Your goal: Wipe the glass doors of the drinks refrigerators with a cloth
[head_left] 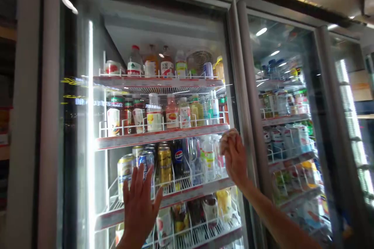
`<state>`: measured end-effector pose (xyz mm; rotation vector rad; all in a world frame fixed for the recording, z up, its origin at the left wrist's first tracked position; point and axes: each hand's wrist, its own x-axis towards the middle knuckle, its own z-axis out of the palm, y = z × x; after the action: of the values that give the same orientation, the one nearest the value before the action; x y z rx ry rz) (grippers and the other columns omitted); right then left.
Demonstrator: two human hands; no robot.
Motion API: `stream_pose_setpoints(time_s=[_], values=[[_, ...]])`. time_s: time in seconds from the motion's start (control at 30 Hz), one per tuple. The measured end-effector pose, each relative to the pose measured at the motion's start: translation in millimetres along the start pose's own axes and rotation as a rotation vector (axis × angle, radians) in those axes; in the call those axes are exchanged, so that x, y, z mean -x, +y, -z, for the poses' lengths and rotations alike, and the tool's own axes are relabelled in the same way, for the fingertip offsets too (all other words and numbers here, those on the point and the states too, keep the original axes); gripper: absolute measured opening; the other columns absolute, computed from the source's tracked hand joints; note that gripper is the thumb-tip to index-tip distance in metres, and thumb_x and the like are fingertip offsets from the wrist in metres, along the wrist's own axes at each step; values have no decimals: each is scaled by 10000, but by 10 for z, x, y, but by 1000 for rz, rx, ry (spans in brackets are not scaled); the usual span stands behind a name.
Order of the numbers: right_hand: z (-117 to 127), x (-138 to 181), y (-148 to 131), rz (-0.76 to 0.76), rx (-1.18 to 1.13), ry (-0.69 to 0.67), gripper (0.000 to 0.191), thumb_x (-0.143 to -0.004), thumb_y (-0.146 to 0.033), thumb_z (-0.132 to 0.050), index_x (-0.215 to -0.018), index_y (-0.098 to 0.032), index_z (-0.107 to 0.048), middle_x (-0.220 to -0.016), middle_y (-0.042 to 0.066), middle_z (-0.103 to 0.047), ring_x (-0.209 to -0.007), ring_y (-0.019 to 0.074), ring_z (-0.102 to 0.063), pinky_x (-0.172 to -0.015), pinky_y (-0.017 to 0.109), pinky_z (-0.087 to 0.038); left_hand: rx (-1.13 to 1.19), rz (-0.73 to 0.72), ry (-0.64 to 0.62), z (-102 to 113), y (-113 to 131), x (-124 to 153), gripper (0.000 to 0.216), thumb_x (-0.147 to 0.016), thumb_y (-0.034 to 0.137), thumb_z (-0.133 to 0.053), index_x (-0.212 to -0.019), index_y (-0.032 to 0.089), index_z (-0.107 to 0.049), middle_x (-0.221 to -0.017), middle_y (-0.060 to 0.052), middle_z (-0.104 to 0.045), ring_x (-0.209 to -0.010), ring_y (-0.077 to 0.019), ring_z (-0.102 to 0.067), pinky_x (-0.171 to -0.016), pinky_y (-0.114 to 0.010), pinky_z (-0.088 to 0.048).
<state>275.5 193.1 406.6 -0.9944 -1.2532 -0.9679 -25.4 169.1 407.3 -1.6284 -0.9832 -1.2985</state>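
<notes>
My right hand [236, 159] is closed around a crumpled pale cloth [227, 140], held up at the right edge of the glass door [163, 19] of a lit drinks fridge. Lower and to the left, my left hand [140, 202] is raised with its fingers spread, in front of the same glass; whether it touches the pane I cannot tell. Behind the glass, several bottles and cans stand on wire-fronted shelves, among them a gold can [164, 163] and a dark Pepsi bottle [178, 155].
To the right stands a second glass fridge door [280, 46] with stocked shelves behind it. A grey vertical door frame [247, 85] separates the two. Ceiling lights and yellow lettering reflect in the glass. Another lit unit [350, 109] is at the far right.
</notes>
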Motion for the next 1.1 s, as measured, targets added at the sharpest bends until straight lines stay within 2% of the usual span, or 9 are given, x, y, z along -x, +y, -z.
stream_pose_setpoints(time_s=[0.17,0.3,0.33,0.47,0.63,0.73,0.8,0.93,1.1], values=[[52,101,35,277,-71,-232,558,-855,-182,-429,-1398,-245,-320,-1512,78,-202,-1365,317,-245,-1009,547,-392,-32,-34,0,-192,224,-94,691,-868,343,-436,-1447,211,-82,-1516,-95,-161,-1404,-243,-115,-1133,-488,-105],[71,27,-24,61,-53,-67,517,-873,-170,-397,-1386,-207,-339,-1528,97,-121,-1377,317,-209,-1027,563,-359,-51,-26,16,-257,262,-67,677,-877,346,-420,-1447,194,-87,-1516,-99,-151,-1409,-232,-82,-1136,-486,-75],[71,-3,-40,69,-67,-69,500,-872,-177,-402,-1371,-199,-365,-1528,95,-124,-1380,316,-198,-1037,561,-348,-50,-24,16,-257,261,-62,676,-878,351,-418,-1447,192,-89,-1516,-98,-151,-1409,-232,-81,-1136,-483,-75],[63,-76,-80,327,-147,-260,443,-845,-183,-443,-1286,-202,-476,-1497,73,-250,-1380,288,-213,-1054,523,-340,-48,-18,-3,-230,255,-54,679,-871,368,-437,-1445,207,-112,-1513,-91,-174,-1404,-244,-108,-1134,-480,-98],[-1,-251,-162,67,-90,-74,473,-858,-176,-408,-1330,-150,-423,-1520,123,-148,-1392,312,-158,-1056,537,-311,-61,-18,-10,-207,328,-145,707,-861,359,-458,-1446,221,-87,-1509,-101,-186,-1398,-256,-137,-1126,-492,-128],[-16,-292,-251,312,-174,-240,446,-840,-197,-440,-1284,-197,-481,-1495,74,-258,-1390,284,-182,-1075,505,-302,-90,-31,-18,-232,368,-251,712,-863,384,-450,-1447,204,-85,-1497,-117,-218,-1396,-255,-151,-1126,-491,-119],[-27,-324,-267,369,-183,-278,430,-844,-202,-436,-1270,-203,-496,-1473,69,-311,-1383,273,-210,-1072,498,-306,-101,-32,-29,-256,369,-299,713,-862,397,-450,-1446,194,-96,-1489,-124,-238,-1396,-251,-153,-1129,-481,-108],[-75,-427,-260,63,-104,-61,452,-863,-195,-395,-1306,-132,-458,-1498,145,-218,-1383,314,-186,-1050,542,-299,-96,-22,-43,-278,345,-314,712,-859,395,-458,-1446,206,-101,-1485,-117,-254,-1392,-249,-167,-1132,-475,-106],[-110,-386,-308,341,-183,-186,410,-838,-183,-439,-1238,-190,-526,-1477,80,-299,-1386,263,-204,-1076,474,-287,-102,-28,-39,-280,341,-303,723,-853,393,-466,-1446,202,-99,-1492,-113,-235,-1395,-247,-158,-1133,-475,-104]])
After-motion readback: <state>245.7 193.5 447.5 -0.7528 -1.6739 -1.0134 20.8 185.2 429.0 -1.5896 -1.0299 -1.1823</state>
